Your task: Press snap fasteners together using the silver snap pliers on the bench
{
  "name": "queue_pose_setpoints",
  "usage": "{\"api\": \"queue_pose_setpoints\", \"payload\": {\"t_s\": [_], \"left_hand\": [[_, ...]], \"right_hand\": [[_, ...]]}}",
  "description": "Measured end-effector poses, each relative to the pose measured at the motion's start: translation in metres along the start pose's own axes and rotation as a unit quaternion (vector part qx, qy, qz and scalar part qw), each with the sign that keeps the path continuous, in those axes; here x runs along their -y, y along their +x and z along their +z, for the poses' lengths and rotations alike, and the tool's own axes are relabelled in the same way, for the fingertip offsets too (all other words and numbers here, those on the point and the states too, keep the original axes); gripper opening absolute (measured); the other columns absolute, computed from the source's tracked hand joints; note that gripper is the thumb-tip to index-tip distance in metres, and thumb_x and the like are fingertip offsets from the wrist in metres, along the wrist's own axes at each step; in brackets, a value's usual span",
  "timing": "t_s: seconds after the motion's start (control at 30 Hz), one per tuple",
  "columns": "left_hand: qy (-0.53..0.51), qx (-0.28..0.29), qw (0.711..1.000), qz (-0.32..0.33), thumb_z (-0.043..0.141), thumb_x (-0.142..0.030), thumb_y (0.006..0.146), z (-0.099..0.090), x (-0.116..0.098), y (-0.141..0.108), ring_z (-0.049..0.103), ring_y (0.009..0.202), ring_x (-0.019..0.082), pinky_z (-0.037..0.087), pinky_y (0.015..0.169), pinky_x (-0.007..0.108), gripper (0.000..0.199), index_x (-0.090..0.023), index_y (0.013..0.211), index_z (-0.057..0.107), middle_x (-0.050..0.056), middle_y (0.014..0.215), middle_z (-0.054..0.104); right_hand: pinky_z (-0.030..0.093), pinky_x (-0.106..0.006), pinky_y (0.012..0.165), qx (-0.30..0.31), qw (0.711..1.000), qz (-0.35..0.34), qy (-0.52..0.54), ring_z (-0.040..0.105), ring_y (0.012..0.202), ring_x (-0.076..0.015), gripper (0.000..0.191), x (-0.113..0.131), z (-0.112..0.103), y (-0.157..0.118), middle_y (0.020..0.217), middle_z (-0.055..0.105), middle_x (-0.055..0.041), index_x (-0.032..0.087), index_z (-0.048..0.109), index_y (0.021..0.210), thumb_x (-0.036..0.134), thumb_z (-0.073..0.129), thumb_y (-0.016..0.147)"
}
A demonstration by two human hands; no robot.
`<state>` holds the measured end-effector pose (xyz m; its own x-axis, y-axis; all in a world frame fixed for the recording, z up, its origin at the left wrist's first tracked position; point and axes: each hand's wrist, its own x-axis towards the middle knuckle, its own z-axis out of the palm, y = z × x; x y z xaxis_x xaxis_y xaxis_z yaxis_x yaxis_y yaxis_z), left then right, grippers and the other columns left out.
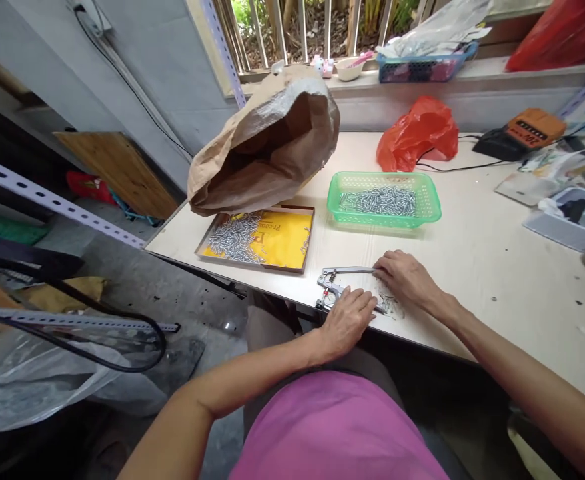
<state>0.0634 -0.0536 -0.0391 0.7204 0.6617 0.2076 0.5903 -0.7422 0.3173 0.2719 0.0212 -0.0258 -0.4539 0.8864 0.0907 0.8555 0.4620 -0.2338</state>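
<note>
On the table's front edge lies a pair of grey metal snap pliers, its two handles spread apart and its jaw end to the left. My left hand is closed over the lower handle, the fingers covering much of it. At the upper handle's right end, my right hand grips with thumb and fingers. Small bits of debris lie scattered between the hands. Behind the pliers, a shallow tray with a yellow bottom holds many small metal pieces. More such pieces fill the green plastic basket.
A large open brown paper bag leans over the tray's back. Farther back are a red plastic bag and an orange-black battery on a charger with cables. At right stands a grey bin. A barred window is behind the table.
</note>
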Motion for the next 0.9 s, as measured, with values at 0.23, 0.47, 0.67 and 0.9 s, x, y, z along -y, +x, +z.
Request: {"api": "queue_pose_setpoints", "payload": {"t_s": [0.23, 0.47, 0.67, 0.9], "left_hand": [[-0.046, -0.025, 0.999, -0.009, 0.041, -0.029, 0.095, 0.006, -0.006, -0.003, 0.049, 0.120, 0.025, 0.039, 0.104, 0.046, 0.031, -0.013, 0.120, 0.050, 0.015, 0.120, 0.058], [-0.032, -0.009, 0.990, 0.138, 0.042, -0.026, 0.094, -0.038, 0.006, -0.063, 0.057, 0.080, 0.015, 0.050, 0.075, 0.028, 0.023, -0.018, 0.102, 0.061, 0.004, 0.080, 0.063], [0.150, -0.085, 0.957, -0.234, 0.042, -0.018, 0.093, -0.112, 0.111, -0.068, 0.051, 0.090, 0.019, 0.046, 0.079, 0.033, 0.024, -0.017, 0.097, 0.066, 0.008, 0.087, 0.060], [0.091, 0.087, 0.971, -0.201, 0.047, -0.023, 0.088, -0.140, 0.192, -0.052, 0.045, 0.087, 0.018, 0.039, 0.078, 0.026, 0.023, -0.019, 0.073, 0.064, 0.005, 0.081, 0.056]], "right_hand": [[0.036, -0.037, 0.076, -0.007, 0.995, -0.085, -0.061, 0.051, 0.092, -0.0231, 0.025, 0.057, -0.009, 0.033, 0.097, 0.063, -0.0081, 0.023, 0.068, 0.096, 0.022, 0.044, 0.091], [0.036, -0.034, 0.071, 0.050, 0.953, -0.299, -0.010, 0.048, 0.086, -0.0211, 0.021, 0.114, 0.023, 0.042, 0.083, 0.060, -0.0063, 0.023, 0.064, 0.072, 0.022, 0.049, 0.087], [0.043, -0.033, 0.074, -0.070, 0.953, -0.238, 0.175, 0.056, 0.083, -0.0179, 0.023, 0.114, 0.027, 0.052, 0.086, 0.064, -0.0058, 0.020, 0.061, 0.089, 0.024, 0.039, 0.094], [0.044, -0.043, 0.091, -0.325, 0.943, 0.008, 0.076, 0.056, 0.103, -0.0254, 0.028, 0.046, -0.061, 0.095, 0.105, 0.063, -0.0112, 0.019, 0.059, 0.111, 0.031, 0.043, 0.093]]}}
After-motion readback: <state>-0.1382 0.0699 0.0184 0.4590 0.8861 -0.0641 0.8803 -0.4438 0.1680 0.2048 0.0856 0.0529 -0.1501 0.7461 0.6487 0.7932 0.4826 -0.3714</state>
